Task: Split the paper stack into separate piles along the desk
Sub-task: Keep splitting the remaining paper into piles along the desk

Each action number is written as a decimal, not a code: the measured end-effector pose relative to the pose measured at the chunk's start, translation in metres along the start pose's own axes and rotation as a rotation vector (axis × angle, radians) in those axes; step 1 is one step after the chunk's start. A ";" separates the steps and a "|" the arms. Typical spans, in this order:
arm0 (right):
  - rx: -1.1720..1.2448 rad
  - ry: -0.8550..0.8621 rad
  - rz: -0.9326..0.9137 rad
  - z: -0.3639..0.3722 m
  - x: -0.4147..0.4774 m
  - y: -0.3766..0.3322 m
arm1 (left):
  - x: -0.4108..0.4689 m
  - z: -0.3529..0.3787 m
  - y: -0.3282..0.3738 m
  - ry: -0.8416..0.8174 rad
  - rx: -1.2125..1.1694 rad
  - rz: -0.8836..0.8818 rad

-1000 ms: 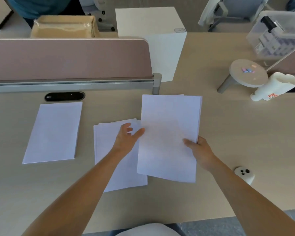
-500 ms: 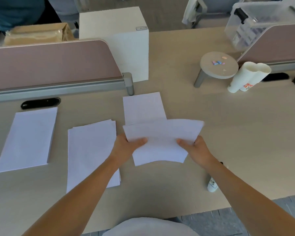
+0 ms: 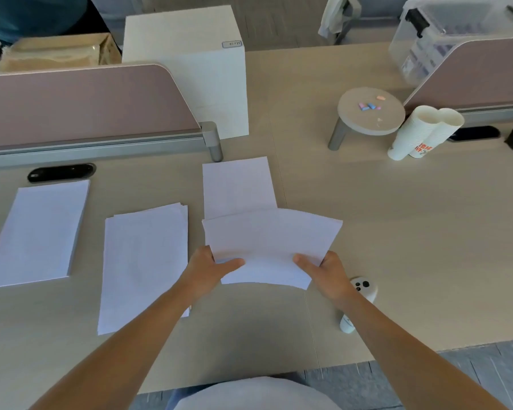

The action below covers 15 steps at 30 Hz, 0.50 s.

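Observation:
Three white paper piles lie on the desk: a neat left pile [image 3: 37, 232], a slightly fanned middle pile [image 3: 142, 264], and a third pile [image 3: 237, 186] further back, partly covered. Above the third pile's near end I hold a curved bundle of sheets [image 3: 271, 242] lifted off the desk. My left hand [image 3: 209, 267] grips its near left edge, thumb on top. My right hand [image 3: 328, 269] grips its near right edge, thumb on top too.
A pink divider [image 3: 80, 105] runs along the back left, with a white box [image 3: 187, 69] behind it. A round stand [image 3: 370, 109], paper cups [image 3: 421, 133] and a clear bin [image 3: 444, 31] sit at the right. A small white device [image 3: 365, 287] lies beside my right wrist.
A second ago the stack was lowered onto the desk right of the middle pile. Both hands then lifted its upper sheets; the lower part stays on the desk. In the last half second little moved.

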State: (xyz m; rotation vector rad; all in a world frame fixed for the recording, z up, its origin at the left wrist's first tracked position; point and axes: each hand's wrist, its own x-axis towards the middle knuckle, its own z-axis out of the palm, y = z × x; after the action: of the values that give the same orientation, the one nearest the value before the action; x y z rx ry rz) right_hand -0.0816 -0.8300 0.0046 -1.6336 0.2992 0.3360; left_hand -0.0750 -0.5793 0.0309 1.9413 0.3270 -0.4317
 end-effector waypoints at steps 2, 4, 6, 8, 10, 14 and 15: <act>0.029 0.013 0.003 0.002 0.001 0.001 | 0.000 0.001 0.003 0.078 0.029 -0.024; 0.049 0.025 0.000 0.004 0.001 0.003 | -0.001 0.002 0.003 0.127 0.064 -0.057; 0.053 0.030 0.004 0.005 -0.001 0.006 | -0.002 0.001 -0.001 0.132 0.106 -0.094; 0.050 0.032 0.019 0.005 -0.003 0.011 | -0.001 -0.002 -0.009 0.087 0.197 -0.108; 0.057 0.033 0.022 0.004 -0.007 0.015 | -0.002 -0.005 -0.013 0.027 0.268 -0.098; 0.060 0.063 -0.002 0.005 -0.012 0.011 | -0.002 -0.015 -0.019 -0.041 0.200 -0.005; 0.051 0.080 -0.014 0.005 -0.014 0.008 | -0.002 -0.018 -0.022 -0.054 0.171 0.021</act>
State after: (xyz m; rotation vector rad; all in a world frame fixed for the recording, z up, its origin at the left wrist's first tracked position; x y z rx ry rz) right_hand -0.0980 -0.8259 0.0026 -1.6002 0.3536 0.2509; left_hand -0.0829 -0.5541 0.0202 2.0927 0.2412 -0.5117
